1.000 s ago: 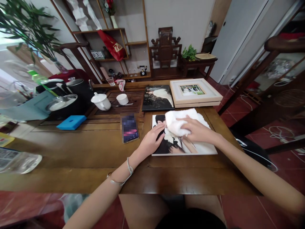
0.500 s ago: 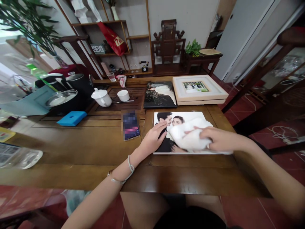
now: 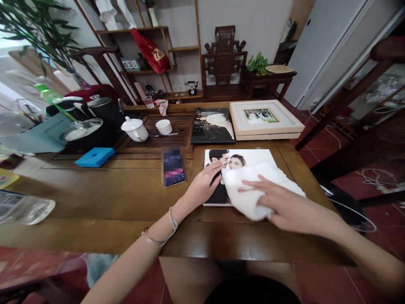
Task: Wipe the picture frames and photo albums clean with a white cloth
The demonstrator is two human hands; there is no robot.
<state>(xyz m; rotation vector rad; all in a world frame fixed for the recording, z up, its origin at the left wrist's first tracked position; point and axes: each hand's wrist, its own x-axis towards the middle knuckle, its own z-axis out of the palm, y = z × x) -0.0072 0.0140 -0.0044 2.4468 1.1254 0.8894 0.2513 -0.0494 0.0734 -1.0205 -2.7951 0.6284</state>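
A white-edged wedding photo album (image 3: pixel 256 155), showing a couple in black and white, lies flat on the wooden table near its front edge. My left hand (image 3: pixel 207 181) rests on its left part, fingers stretched out and flat. Over the right part of the cover lies a fluffy white cloth (image 3: pixel 243 196), which hides much of the picture and hangs past the album's front edge. My right hand (image 3: pixel 278 207) presses on this cloth, with the index finger extended and the other fingers curled into it.
Behind the album lie a dark photo album (image 3: pixel 202 133) and a white picture frame (image 3: pixel 237 114). A phone (image 3: pixel 174 166) is to the left. Further left are a white teapot (image 3: pixel 135 130), a small cup (image 3: pixel 163 126) and a blue block (image 3: pixel 95 157). The wooden table (image 3: pixel 126 198) ends before my lap.
My right hand has moved toward me with the white cloth, which is now spread wider and reaches over the album's front edge. My left hand has stayed in place.
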